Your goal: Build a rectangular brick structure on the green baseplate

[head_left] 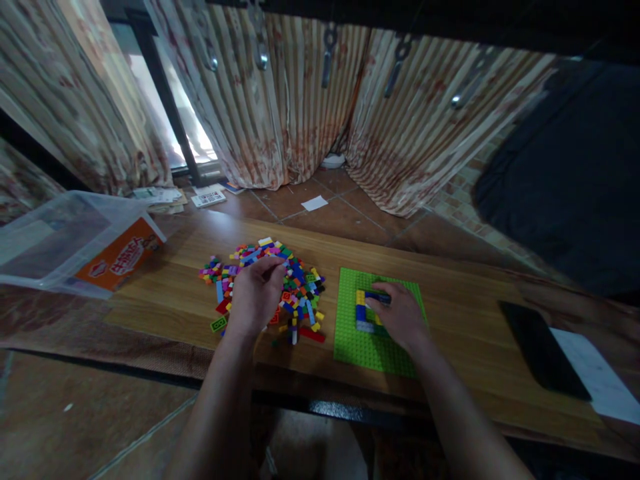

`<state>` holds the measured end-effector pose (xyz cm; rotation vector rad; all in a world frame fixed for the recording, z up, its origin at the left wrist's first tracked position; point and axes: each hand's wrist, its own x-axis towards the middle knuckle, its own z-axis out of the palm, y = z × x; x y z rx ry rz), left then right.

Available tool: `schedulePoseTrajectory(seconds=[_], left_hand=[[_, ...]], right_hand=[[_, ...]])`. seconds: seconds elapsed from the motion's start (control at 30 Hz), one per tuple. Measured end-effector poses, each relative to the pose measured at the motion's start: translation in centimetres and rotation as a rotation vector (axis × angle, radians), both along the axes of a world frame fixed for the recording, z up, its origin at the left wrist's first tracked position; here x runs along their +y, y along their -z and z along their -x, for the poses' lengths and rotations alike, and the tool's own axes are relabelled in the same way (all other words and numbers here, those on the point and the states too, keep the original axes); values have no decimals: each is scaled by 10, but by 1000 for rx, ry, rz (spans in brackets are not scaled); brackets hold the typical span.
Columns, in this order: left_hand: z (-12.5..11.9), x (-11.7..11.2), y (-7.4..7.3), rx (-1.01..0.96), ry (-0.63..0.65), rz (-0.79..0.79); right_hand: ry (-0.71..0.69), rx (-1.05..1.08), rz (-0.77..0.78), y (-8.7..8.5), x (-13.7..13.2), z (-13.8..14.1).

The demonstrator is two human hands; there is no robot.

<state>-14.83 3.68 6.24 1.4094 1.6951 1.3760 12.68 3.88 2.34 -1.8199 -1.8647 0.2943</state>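
A loose heap of small coloured building bricks (300, 275) lies on the wooden board. Above the heap is my left hand (257, 293), its thumb and fingers pinched together; whatever they hold, if anything, is too small to make out. To the right lies a green studded baseplate (350, 350). Yellow, blue and grey bricks (361, 313) are set on it in a low frame shape, partly covered by my right hand (400, 310). The thumb and fingers of that hand close around a dark blue brick (379, 297) at the far side of the frame.
A clear plastic bin (65, 200) with an orange label stands at the left. On the right lie a black flat device (543, 347) and a white sheet (600, 373). Striped curtains (300, 100) hang behind the wooden board (470, 333). Papers (209, 197) lie beyond its far edge.
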Motion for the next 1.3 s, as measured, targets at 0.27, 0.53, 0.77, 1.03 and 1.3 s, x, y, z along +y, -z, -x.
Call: schedulePoseTrajectory(seconds=[0.27,0.53,0.77,1.03,1.3], left_hand=[[2,-1,-4,0,-41,6],[9,-1,-2,-21,-47,12],[13,-2,-3,-38,-48,0],[16,-3,-6,-101,-57,-18],[15,-7,-17,-186,-170,-61]], right_hand=[[164,361,-111,-12,3,-14],[137,436,-236,-25,-8,5],[-51,335,-237,-29,-23,26],[127,417,-285,-29,-21,9],[17,442,-215,-26,-35,31]])
